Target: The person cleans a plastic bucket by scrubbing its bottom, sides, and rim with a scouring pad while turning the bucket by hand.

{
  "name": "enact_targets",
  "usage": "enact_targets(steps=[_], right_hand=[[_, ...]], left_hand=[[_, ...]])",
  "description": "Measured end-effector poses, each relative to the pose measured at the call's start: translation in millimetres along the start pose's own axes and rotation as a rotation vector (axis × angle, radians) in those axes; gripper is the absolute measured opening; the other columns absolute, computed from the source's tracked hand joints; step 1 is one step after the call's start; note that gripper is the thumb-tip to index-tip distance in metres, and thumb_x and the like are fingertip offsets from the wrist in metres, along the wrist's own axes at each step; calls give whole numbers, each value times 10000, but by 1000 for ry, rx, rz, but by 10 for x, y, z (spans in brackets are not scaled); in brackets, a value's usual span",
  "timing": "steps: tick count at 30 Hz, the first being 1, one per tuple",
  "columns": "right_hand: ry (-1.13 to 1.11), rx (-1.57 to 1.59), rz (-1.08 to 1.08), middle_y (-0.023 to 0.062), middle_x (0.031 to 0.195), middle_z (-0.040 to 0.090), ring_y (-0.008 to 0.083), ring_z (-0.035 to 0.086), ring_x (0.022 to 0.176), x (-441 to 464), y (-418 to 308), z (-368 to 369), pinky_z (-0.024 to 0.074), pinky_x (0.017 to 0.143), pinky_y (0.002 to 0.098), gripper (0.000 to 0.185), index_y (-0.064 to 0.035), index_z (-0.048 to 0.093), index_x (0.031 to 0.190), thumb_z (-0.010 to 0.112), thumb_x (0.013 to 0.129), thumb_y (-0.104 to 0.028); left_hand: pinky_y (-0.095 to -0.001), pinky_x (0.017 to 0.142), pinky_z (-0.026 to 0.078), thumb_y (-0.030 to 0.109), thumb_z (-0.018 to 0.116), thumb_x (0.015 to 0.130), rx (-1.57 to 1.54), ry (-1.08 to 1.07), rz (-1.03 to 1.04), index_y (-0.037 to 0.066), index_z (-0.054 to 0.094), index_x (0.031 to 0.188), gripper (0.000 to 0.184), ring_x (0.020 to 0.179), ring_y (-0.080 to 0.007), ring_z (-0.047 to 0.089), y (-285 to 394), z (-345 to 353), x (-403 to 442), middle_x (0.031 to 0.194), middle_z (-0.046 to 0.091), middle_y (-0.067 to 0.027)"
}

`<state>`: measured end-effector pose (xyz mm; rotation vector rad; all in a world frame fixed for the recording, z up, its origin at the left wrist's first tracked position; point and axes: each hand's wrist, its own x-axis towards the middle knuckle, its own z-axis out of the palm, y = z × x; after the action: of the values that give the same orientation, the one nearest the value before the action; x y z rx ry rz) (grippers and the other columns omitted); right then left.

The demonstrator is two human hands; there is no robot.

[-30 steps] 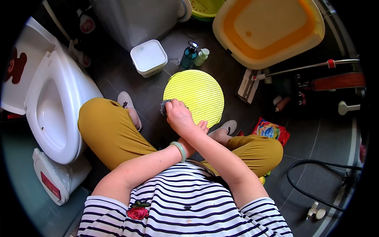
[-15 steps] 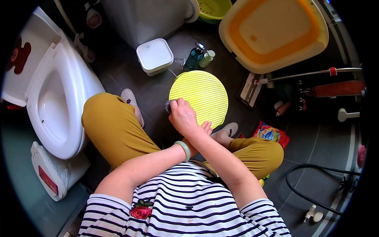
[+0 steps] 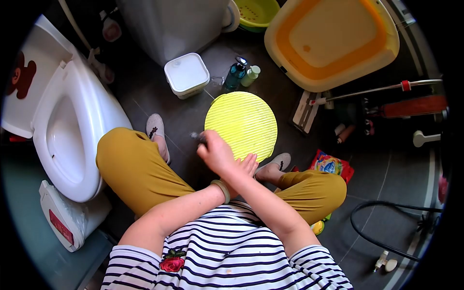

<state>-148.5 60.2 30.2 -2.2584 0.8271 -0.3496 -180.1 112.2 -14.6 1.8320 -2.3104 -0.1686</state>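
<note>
A round yellow-green ridged board (image 3: pixel 246 116) is tilted up between my knees, its ribs running across it. My left hand (image 3: pixel 247 165), at the end of the arm with the bangle (image 3: pixel 223 191), lies with its fingers stretched out on the board's lower edge. Crossed over that arm, my right hand (image 3: pixel 215 152) is closed at the board's left edge. A dark grey, fuzzy scourer (image 3: pixel 197 137) sticks out of its fingers, blurred by motion. Most of the scourer is hidden by the hand.
A lidded white tub (image 3: pixel 187 72), a dark pump bottle (image 3: pixel 235 75) and a green bottle (image 3: pixel 251 76) stand beyond the board. On the left is a toilet (image 3: pixel 72 130). A folding basin (image 3: pixel 333 38) leans behind; a red packet (image 3: pixel 331 163) and black hose (image 3: pixel 355 217) lie right.
My right hand with the scourer has moved down and a little left, towards the board's left edge. My left hand keeps its place on the lower edge. The view has shifted slightly.
</note>
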Motion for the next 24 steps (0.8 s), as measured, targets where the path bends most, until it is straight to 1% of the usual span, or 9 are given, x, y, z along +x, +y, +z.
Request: enact_targets(steps=[1, 2, 3, 6, 11, 12, 17, 20, 24], right_hand=[[-28, 101, 120, 190, 831, 592, 303, 609, 734, 76, 46, -94, 495, 623, 388, 189, -17, 531, 905, 575, 755, -123], [-63, 250, 249, 180, 819, 600, 275, 611, 719, 194, 160, -213, 488, 621, 372, 215, -18, 535, 930, 582, 762, -144], [-99, 397, 380, 170, 806, 607, 247, 613, 704, 342, 330, -351, 481, 619, 357, 242, -20, 539, 955, 589, 768, -165], [125, 379, 386, 82, 742, 596, 153, 567, 659, 666, 900, -785, 465, 581, 310, 204, -17, 546, 890, 598, 758, -164], [240, -257, 288, 196, 777, 612, 355, 600, 718, 907, 1445, -1215, 472, 660, 409, 263, 6, 526, 910, 561, 754, -203], [199, -209, 319, 216, 815, 614, 393, 589, 778, 915, 1413, -1180, 468, 700, 440, 284, 0, 524, 933, 547, 762, -225], [153, -351, 157, 203, 872, 589, 400, 579, 783, 767, 1109, -532, 460, 694, 475, 220, -27, 501, 957, 540, 798, -174], [119, -235, 71, 210, 884, 584, 398, 576, 771, 652, 659, -160, 458, 688, 481, 200, -13, 503, 921, 548, 794, -162], [72, -155, -4, 216, 869, 580, 395, 576, 775, 597, 275, 118, 462, 700, 474, 193, -9, 518, 890, 562, 784, -165]], left_hand=[[-426, 1010, 348, 236, 359, 895, 56, 15, 6, -51, 337, 1340, 530, 1337, -325, 290, 8, 79, 4, 1432, 288, -223], [-410, 1028, 330, 194, 362, 895, -287, 297, -66, -41, 362, 1327, 492, 1322, -316, 312, 34, 488, -2, 1425, 311, -201], [-401, 1023, 333, 179, 378, 888, -255, 206, -47, -27, 393, 1311, 471, 1310, -301, 328, 31, 357, 6, 1417, 328, -188], [-370, 991, 352, 179, 423, 865, 26, -6, -37, 10, 447, 1287, 455, 1294, -254, 349, 34, -46, 21, 1386, 381, -167], [-360, 985, 350, 197, 436, 837, -28, 38, -68, 14, 465, 1277, 477, 1293, -256, 353, 49, -55, 22, 1372, 401, -163], [-360, 985, 350, 201, 437, 835, -21, 32, -65, 15, 466, 1276, 479, 1291, -257, 356, 50, -70, 23, 1372, 403, -161], [-366, 984, 350, 195, 452, 840, 6, 29, -69, 25, 489, 1254, 449, 1269, -253, 381, 60, -81, 45, 1356, 424, -148], [-356, 1004, 338, 149, 456, 873, -128, -220, -64, 31, 473, 1252, 397, 1221, -255, 419, 92, -38, 99, 1320, 456, -112], [-371, 1104, 226, 146, 351, 919, -582, 89, -164, -38, 355, 1326, 446, 1312, -306, 314, 45, 142, 53, 1398, 334, -214]])
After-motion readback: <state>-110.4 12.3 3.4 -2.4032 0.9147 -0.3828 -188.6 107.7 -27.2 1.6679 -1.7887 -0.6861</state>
